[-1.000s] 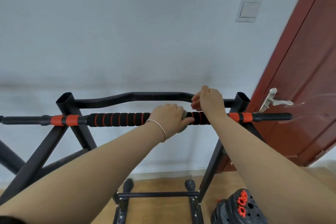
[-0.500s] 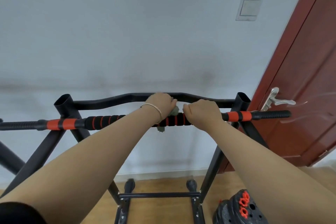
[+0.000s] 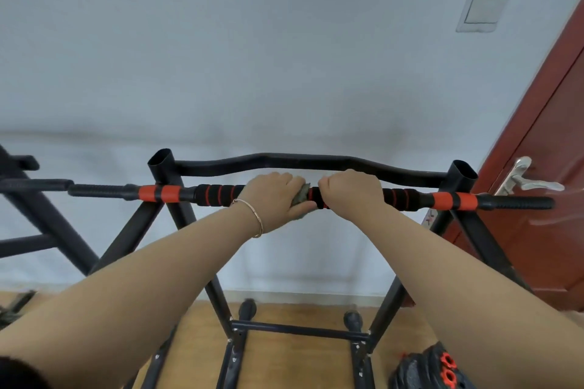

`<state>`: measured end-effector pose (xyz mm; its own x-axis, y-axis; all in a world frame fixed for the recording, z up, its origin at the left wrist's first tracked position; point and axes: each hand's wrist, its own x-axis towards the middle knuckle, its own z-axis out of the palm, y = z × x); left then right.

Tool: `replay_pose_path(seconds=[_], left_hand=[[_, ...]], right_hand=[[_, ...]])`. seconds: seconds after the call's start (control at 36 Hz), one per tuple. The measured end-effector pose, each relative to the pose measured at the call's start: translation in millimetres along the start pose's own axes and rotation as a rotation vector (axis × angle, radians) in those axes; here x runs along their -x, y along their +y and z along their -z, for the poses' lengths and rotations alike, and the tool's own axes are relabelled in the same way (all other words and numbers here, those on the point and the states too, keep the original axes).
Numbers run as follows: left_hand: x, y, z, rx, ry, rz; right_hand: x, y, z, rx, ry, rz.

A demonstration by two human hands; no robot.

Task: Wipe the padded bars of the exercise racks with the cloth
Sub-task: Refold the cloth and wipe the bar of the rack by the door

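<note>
Both hands have slid leftward along the padded bar since half a second ago. The left hand has its grip wrapped round the grey-green cloth, holding it against the foam. The right hand grips the padded bar just beside it, fingers curled over the top.

**Home room doubling as gym**
Plain pale wall on the far side, light switch upper right. Red-brown door with lever handle at right. Wood floor. Black exercise rack, weight plates near right.
</note>
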<state>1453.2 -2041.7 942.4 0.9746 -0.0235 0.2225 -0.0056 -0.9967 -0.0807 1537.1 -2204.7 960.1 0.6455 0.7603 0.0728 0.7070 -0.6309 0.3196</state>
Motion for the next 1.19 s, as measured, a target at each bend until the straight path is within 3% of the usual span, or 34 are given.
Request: replay_pose_path(seconds=[0.17,0.28,0.39,0.5,0.67,0.78,1.0,1.19], left_hand=[[-4.3,10.5,-2.8,-0.167,0.075,0.117],[-9.7,18.9,10.4,-0.271,-0.09,0.089],[-27.4,10.6,33.5,-0.122,-0.213,0.261],[-31.2,-15.6,33.8,0.141,-0.134,0.373],[-17.9,-25.1,36.4,0.492,0.062,0.374],[-7.1,-24.7,50.5,0.614,0.141,0.371],[4.2,-31.5,67.5,0.794,0.202,0.462],[17.7,-22.7,83.9,0.928,0.17,0.467]], right_hand=[[5.4,-4.7,-24.9,0.059,0.31,-0.053],[5.2,-8.0,-32.3,0.015,0.405,-0.093],[8.9,-11.4,-32.1,-0.005,0.437,-0.114],[11.8,-12.4,-31.6,0.056,0.362,-0.134],[13.7,-15.4,-19.1,0.082,0.249,-0.144],[11.1,-23.5,-14.4,-0.242,0.445,-0.254],[25.7,-60.8,13.6,-0.629,0.449,-0.166],[38.7,-91.3,58.8,-1.151,0.376,-0.34]])
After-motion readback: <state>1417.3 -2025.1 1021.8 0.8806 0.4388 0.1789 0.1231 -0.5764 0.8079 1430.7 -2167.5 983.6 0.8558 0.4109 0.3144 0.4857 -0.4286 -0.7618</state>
